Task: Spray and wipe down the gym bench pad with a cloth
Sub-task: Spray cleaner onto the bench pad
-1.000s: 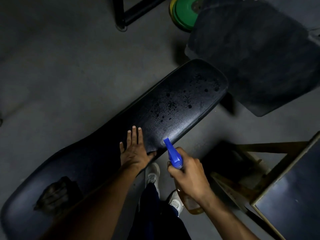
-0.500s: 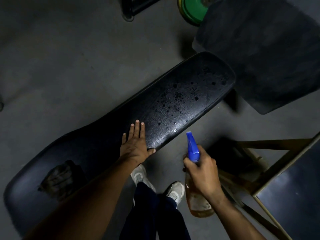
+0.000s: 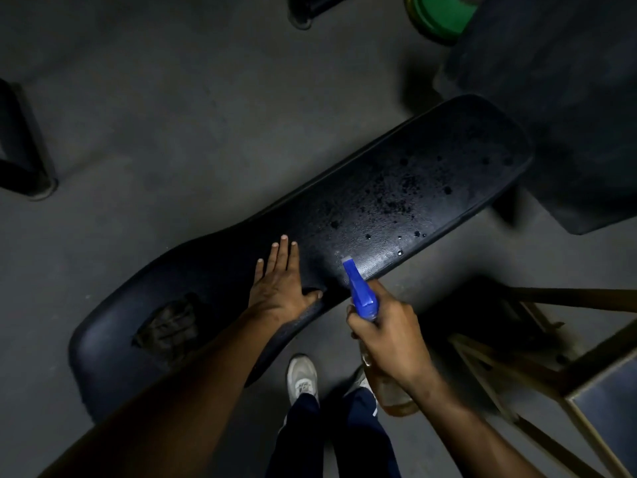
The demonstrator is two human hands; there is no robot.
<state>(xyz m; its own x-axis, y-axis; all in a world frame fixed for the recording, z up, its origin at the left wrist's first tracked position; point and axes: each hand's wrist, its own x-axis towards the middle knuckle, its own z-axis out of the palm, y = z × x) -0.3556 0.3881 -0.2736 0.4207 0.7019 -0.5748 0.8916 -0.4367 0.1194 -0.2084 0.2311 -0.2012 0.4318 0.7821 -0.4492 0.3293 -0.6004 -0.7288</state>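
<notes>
A long black bench pad (image 3: 379, 208) runs diagonally from lower left to upper right, its far half speckled with wet droplets. My left hand (image 3: 281, 284) lies flat on the pad's middle, fingers together, thumb hooked over the near edge. My right hand (image 3: 389, 334) grips a spray bottle (image 3: 362, 293) with a blue trigger head and amber liquid; the nozzle points at the pad's near edge, where a pale mist shows. A dark crumpled cloth (image 3: 169, 327) rests on the pad's near left end, beside my left forearm.
A wooden-framed stand (image 3: 551, 360) sits at the right, close to my right arm. A dark mat (image 3: 558, 98) lies beyond the pad's far end, with a green weight plate (image 3: 437, 12) behind it. Black frame feet (image 3: 27, 160) stand at far left. My shoes (image 3: 302, 377) are below the pad.
My right hand has swung the spray bottle back towards the pad's near edge, and mist now shows at the nozzle. The left hand stays flat on the pad.
</notes>
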